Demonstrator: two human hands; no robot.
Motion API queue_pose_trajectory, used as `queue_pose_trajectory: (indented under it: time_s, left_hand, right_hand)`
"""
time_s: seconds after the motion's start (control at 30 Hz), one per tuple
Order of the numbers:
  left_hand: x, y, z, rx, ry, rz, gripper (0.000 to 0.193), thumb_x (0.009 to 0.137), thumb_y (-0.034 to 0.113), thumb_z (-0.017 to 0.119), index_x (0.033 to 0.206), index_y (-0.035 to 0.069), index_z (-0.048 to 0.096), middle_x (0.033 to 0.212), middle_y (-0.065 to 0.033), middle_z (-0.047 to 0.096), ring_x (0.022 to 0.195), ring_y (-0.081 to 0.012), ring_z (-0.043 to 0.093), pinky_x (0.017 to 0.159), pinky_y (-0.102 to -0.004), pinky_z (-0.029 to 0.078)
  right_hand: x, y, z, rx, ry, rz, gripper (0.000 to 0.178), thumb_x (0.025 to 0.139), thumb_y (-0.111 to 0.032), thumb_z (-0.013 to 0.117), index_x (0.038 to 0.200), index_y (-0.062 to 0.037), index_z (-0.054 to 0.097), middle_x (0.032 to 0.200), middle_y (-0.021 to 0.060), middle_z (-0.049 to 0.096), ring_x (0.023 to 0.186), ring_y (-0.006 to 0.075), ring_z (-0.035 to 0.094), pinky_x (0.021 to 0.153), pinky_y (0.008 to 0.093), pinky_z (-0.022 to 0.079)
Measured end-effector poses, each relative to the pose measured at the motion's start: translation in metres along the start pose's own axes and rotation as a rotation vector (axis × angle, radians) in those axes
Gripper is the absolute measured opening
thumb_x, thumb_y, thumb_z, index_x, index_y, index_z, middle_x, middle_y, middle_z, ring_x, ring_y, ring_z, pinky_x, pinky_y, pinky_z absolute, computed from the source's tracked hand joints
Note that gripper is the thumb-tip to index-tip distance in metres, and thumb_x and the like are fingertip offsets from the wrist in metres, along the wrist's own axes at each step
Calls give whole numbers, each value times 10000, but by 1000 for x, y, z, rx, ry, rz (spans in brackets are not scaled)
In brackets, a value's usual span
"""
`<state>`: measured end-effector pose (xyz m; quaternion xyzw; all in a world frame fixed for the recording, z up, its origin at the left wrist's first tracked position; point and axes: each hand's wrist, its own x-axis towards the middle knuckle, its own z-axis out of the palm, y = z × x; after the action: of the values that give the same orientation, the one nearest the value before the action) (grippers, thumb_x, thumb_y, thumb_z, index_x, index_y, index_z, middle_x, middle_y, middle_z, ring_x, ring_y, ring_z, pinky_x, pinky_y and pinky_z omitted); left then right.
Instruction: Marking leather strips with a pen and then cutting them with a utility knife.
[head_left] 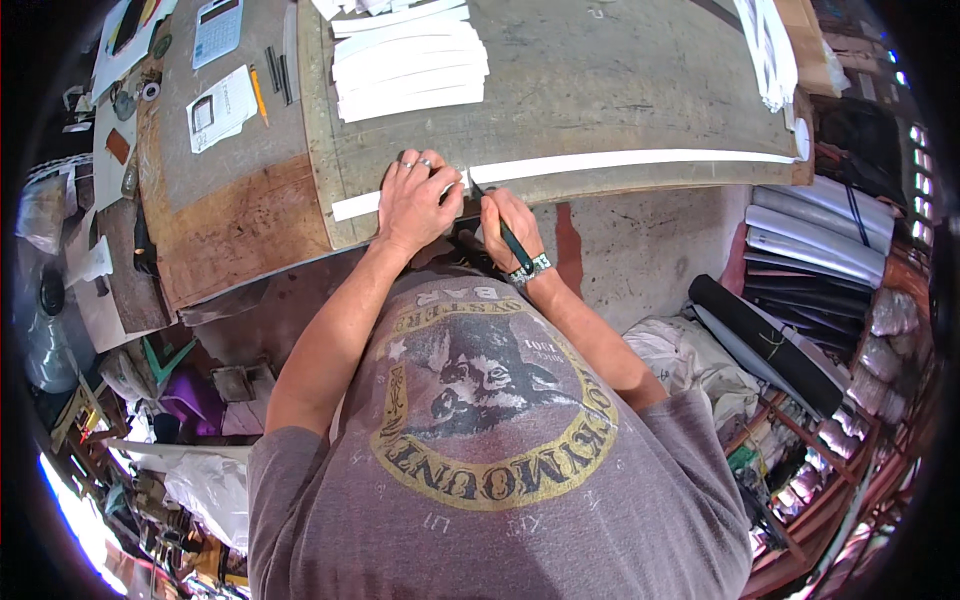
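Gripping pointed tool point(515, 246), touching white strip point(640, 159), hands point(413, 205) close together

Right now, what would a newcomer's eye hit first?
Likely the long white strip on the worktable, near its front edge, under the left hand. Then the right hand, just beside, gripping a dark pointed tool angled toward the strip. Behind, left of centre: a pile of white strips.

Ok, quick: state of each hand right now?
Left hand: on the white strip, fingers bent; grip can't be told.
Right hand: closed, holding a dark knife-like tool.
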<state>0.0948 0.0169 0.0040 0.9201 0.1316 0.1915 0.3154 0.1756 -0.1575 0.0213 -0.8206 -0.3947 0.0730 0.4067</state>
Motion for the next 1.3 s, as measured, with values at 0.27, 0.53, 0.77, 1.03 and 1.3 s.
queue_pose_trajectory:
  time_s: [0.27, 0.53, 0.77, 1.03, 1.3]
  left_hand:
    - [-11, 14, -27, 210, 24, -23, 291, 891, 206, 805, 1154, 102, 735, 1122, -86, 625, 1097, -328, 572, 971, -441, 440]
    - [-19, 7, -49, 10, -186, -249, 230, 941, 178, 777, 1124, 61, 704, 1089, -150, 650, 1043, -372, 663, 865, -484, 536]
    - [98, -8, -89, -14, 51, -67, 251, 939, 87, 772, 1186, 54, 737, 1020, -163, 712, 951, -387, 699, 834, -460, 548]
    - [146, -48, -78, 274, 127, -104, 429, 891, 133, 824, 1310, 103, 739, 1395, -119, 666, 1326, -351, 584, 1127, -507, 435]
    - [102, -89, -60, 17, 461, -637, 480, 985, 184, 749, 1413, -7, 647, 1490, -242, 605, 1460, -398, 512, 1206, -461, 406]
  right_hand:
    - [60, -2, -79, 125, 219, -39, 317, 1104, -226, 536, 1040, -1, 749, 1025, 176, 733, 936, 314, 720, 837, 406, 545]
    - [120, 76, -130, -261, -28, 441, 398, 949, -355, 798, 920, 25, 682, 777, 258, 672, 744, 480, 660, 700, 507, 521]
    - [152, 156, -118, -251, 61, 187, 332, 930, -232, 804, 1150, -18, 676, 1012, 253, 713, 963, 483, 674, 816, 539, 543]
    - [195, 168, -100, -235, -5, 51, 283, 974, -211, 726, 1213, -66, 682, 1116, 215, 650, 1011, 479, 654, 843, 549, 541]
    - [206, 146, -88, -204, -67, -97, 315, 945, -154, 736, 1244, -62, 707, 1044, 184, 629, 1000, 416, 637, 844, 503, 537]
